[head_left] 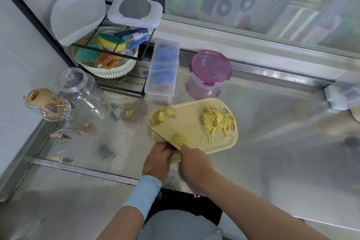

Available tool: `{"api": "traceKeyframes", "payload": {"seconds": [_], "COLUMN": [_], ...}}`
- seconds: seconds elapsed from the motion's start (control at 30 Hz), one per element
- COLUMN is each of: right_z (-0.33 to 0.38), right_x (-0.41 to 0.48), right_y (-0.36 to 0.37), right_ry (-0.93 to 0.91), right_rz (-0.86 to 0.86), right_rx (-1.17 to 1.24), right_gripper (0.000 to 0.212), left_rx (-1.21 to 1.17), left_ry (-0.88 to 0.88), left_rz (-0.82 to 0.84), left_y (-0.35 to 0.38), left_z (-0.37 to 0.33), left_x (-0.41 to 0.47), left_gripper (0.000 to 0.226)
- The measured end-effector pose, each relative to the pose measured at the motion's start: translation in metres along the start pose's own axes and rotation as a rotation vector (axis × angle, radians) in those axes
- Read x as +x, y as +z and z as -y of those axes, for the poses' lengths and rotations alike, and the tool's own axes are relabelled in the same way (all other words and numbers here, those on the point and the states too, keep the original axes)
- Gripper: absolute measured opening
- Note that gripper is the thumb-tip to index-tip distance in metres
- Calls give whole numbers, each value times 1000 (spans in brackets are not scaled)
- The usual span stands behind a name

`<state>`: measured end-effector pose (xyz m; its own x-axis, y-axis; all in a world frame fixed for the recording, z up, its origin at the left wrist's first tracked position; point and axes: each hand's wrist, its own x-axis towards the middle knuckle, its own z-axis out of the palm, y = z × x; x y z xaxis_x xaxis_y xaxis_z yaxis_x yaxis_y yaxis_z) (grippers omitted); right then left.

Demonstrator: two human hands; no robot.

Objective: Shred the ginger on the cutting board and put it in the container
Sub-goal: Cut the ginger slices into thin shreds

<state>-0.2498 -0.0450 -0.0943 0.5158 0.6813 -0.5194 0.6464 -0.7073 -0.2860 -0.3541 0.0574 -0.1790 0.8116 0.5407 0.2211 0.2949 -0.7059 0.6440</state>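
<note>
A patterned steel counter (282,122) runs under a window covered with cartoon film, and the yellow cutting board (192,121) lies mid-counter. At the board's near edge a small stack of ginger slices (178,139) sits against the knife (155,133), whose blade slants toward the left edge. The left hand (157,159) is curled in a fist at the blade's base, apparently round the hidden handle. The right hand (194,161) has bunched fingertips at the stack; I cannot tell whether they pinch or only press. Finished ginger shreds (216,122) pile at the right end, and uncut ginger knobs (161,116) lie at the far left corner.

The slices look light, firm and damp, so they are likely to slide. They want holding low, with fingertips tucked back from the blade. Loose shreds will scatter, so gathering them against the blade seems safest. The purple-lidded container (211,68) stands just beyond the far edge, lid on. Open counter lies to the right; glass jars (78,87) crowd the left.
</note>
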Motion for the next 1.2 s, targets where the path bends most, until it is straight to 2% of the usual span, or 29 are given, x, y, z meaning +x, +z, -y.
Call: {"api": "traceKeyframes", "payload": {"seconds": [0.57, 0.7, 0.8, 0.9, 1.2], "right_z": [-10, 3, 4, 4, -8], "right_x": [-17, -7, -6, -6, -24], "right_y": [3, -5, -5, -4, 5], "right_ry": [-2, -11, -23, -15, -16], "right_rz": [-21, 4, -9, -15, -21], "right_rx": [7, -5, 2, 12, 22], "right_gripper": [12, 15, 15, 15, 19], "left_rx": [33, 46, 31, 39, 67], "left_ry": [-53, -76, -47, -19, -14], "left_rz": [-21, 17, 37, 16, -2], "left_y": [-4, -5, -8, -9, -8], "left_z": [-6, -6, -5, -7, -4], "left_x": [1, 3, 5, 6, 5], "left_gripper": [28, 9, 12, 26, 28]}}
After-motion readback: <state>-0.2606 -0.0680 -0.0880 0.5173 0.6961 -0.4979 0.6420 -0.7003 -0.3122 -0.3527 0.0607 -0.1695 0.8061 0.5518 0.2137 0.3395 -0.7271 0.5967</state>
